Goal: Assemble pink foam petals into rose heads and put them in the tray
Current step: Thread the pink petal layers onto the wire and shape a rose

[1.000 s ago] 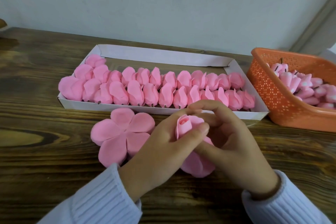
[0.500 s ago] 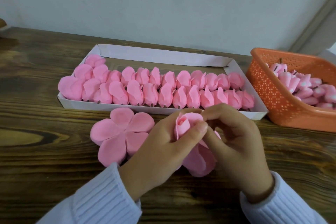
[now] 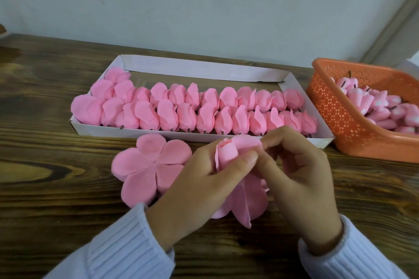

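Observation:
A half-wrapped pink rose head (image 3: 226, 154) stands between both hands above the wooden table, its loose outer petals (image 3: 244, 201) hanging below. My left hand (image 3: 204, 186) grips the bud, thumb pressed across its front. My right hand (image 3: 299, 174) pinches a petal edge against the bud's right side. A flat stack of five-lobed pink foam petals (image 3: 149, 165) lies on the table just left of my left hand. The white cardboard tray (image 3: 204, 70) behind holds two rows of finished rose heads (image 3: 195, 108).
An orange perforated plastic basket (image 3: 340, 115) at the right holds several pink buds on short stems. The tray's far strip along its back wall is bare. A grey wall stands behind the dark wooden table (image 3: 45, 188).
My right hand has lifted a petal up against the bud's right side, its fingers shifting from over the top to the side. The left hand keeps its grip; the hanging petals have spread lower.

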A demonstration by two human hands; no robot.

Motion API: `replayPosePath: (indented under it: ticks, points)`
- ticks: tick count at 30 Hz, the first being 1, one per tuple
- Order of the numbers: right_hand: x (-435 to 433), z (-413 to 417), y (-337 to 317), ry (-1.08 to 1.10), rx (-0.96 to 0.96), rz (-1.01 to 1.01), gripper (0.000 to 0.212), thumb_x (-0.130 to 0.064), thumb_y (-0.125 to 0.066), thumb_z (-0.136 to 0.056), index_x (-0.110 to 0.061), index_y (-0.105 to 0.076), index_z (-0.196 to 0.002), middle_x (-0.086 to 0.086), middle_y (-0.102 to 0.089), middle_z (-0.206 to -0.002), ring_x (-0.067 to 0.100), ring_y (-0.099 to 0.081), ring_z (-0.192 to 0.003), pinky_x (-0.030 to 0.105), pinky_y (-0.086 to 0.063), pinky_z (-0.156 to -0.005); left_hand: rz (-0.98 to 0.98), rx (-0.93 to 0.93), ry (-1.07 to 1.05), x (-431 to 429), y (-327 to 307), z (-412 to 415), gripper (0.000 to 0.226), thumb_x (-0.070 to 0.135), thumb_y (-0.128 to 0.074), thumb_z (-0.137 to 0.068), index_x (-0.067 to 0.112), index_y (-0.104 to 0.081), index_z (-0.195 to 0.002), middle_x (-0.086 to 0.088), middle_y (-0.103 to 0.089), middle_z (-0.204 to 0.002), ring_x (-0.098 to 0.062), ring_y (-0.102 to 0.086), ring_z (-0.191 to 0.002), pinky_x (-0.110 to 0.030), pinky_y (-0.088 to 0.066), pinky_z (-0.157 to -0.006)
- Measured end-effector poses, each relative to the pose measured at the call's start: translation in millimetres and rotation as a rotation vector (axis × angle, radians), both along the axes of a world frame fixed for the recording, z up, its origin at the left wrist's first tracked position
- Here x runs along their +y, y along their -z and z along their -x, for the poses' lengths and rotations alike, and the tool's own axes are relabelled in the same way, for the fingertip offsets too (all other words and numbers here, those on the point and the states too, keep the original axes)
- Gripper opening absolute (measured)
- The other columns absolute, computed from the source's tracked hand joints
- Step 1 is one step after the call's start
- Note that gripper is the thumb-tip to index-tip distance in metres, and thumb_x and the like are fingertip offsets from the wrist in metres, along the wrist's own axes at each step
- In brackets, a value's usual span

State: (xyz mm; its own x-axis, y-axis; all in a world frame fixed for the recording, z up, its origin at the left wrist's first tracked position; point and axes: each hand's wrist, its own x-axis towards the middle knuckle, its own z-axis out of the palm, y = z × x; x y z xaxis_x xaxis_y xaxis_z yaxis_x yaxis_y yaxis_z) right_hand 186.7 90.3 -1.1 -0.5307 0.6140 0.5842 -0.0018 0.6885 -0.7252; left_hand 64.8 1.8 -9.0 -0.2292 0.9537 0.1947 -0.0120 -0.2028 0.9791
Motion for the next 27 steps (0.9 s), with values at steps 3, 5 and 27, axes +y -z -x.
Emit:
replayPosePath:
  ticks: [3,5,27]
  points:
    - [0.0,-0.6,0.9,0.008,-0.003,0.019,0.010,-0.025,-0.059,-0.081,-0.019,-0.060,-0.073,-0.012,-0.054,-0.064,0.012,-0.050,-0.059,0.020,-0.040,-0.058,0.006,0.031,-0.022,0.2,1.9,0.6,0.023,0.031,-0.056,-0.092,0.027,-0.069,-0.111,0.003,-0.073,-0.100,-0.007,-0.068,-0.097,-0.017,-0.051,-0.082]
    - [-0.2,-0.6,1.3,0.013,-0.002,0.028,0.010,-0.026,-0.059,-0.081,-0.019,-0.060,-0.073,-0.013,-0.054,-0.064,0.011,-0.050,-0.059,0.019,-0.040,-0.058,0.008,0.049,-0.032,0.1,2.7,0.1,0.025,0.032,-0.056,-0.092,0.027,-0.068,-0.113,0.006,-0.073,-0.103,-0.007,-0.067,-0.100,-0.021,-0.052,-0.085]
    - [-4.2,4.3,4.9,-0.496,0.098,0.592,0.043,-0.014,-0.069,-0.077,0.006,-0.050,-0.110,0.024,-0.062,-0.104,0.024,-0.060,-0.098,0.036,-0.049,-0.086,-0.219,0.025,-0.139,-0.8,-7.0,-5.4,0.035,0.027,-0.042,-0.094,0.013,-0.061,-0.120,0.011,-0.066,-0.122,-0.002,-0.058,-0.117,-0.010,-0.042,-0.092]
